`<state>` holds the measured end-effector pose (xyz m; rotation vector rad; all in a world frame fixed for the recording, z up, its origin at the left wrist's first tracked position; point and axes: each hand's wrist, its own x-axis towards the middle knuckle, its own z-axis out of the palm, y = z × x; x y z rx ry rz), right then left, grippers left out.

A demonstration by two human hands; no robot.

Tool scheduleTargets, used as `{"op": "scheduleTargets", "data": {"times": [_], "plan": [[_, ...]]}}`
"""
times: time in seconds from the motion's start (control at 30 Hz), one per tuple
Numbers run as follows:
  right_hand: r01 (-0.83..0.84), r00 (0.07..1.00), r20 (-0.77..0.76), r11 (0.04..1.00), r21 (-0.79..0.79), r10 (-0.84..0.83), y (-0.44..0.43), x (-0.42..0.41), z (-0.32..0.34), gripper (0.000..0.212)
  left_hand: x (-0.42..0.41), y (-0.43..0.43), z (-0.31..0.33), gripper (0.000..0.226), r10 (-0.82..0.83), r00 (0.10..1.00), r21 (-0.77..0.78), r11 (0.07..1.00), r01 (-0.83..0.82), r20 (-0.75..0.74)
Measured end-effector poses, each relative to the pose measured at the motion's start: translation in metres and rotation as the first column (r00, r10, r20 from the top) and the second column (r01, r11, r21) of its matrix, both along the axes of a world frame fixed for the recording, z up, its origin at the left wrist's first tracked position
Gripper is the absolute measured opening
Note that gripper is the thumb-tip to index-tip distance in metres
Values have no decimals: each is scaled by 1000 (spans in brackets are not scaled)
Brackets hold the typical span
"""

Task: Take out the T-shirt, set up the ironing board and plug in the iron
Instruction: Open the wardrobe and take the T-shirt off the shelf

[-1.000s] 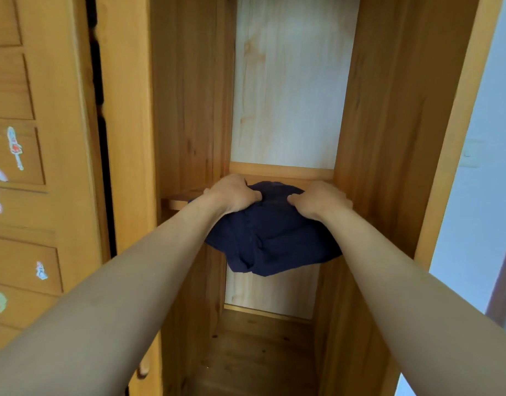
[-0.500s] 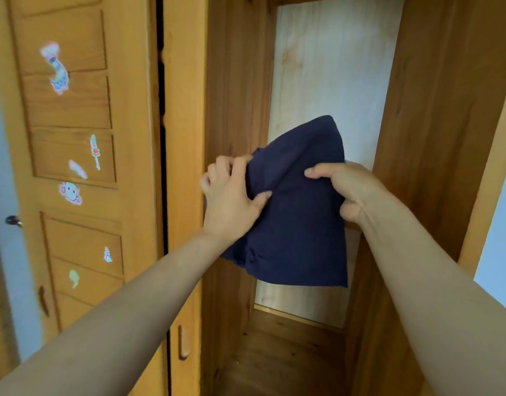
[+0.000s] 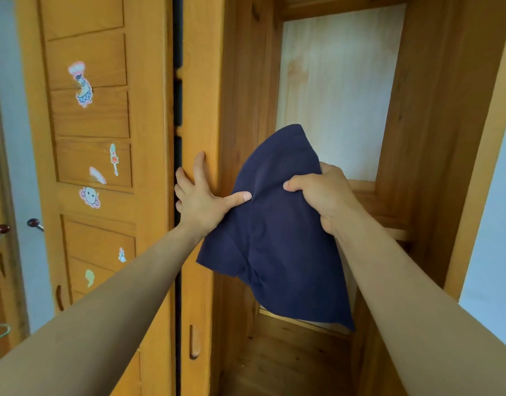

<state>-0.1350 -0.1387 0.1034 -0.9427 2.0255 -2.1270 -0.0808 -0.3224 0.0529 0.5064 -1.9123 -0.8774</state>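
A dark blue T-shirt [image 3: 274, 238] hangs bunched in the air in front of the open wooden wardrobe. My right hand [image 3: 323, 195] grips its upper right part, fingers curled into the cloth. My left hand [image 3: 200, 201] lies spread on the narrow wardrobe door [image 3: 200, 95], fingers reaching its left edge by the dark gap, and its thumb tip touches the shirt. No ironing board or iron is in view.
Behind the shirt is a wardrobe shelf [image 3: 389, 212], with the wardrobe floor below. A stickered panel door [image 3: 103, 115] stands at the left. Round hook knobs [image 3: 34, 223] stick out at the far left. A pale wall shows at the right.
The T-shirt came off the shelf and was lifted clear. My left hand let go of it and moved left onto the door edge. My right hand keeps its hold.
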Motion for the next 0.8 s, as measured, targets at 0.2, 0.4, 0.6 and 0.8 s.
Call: {"op": "scheduleTargets", "data": {"times": [0.2, 0.4, 0.6, 0.8], "plan": [[-59, 998, 36, 998, 8, 59, -1, 11, -1, 27, 14, 10, -3, 103, -310, 948, 7, 951, 310, 66], [-95, 993, 64, 995, -7, 95, 12, 19, 2, 33, 27, 28, 3, 64, -492, 838, 75, 869, 489, 237], [8, 1000, 12, 1000, -3, -8, 25, 24, -3, 22, 28, 44, 6, 41, -440, 875, -11, 893, 451, 203], [129, 983, -135, 991, 41, -123, 36, 29, -9, 14, 29, 58, 9, 51, -580, 809, -77, 806, 587, 98]]}}
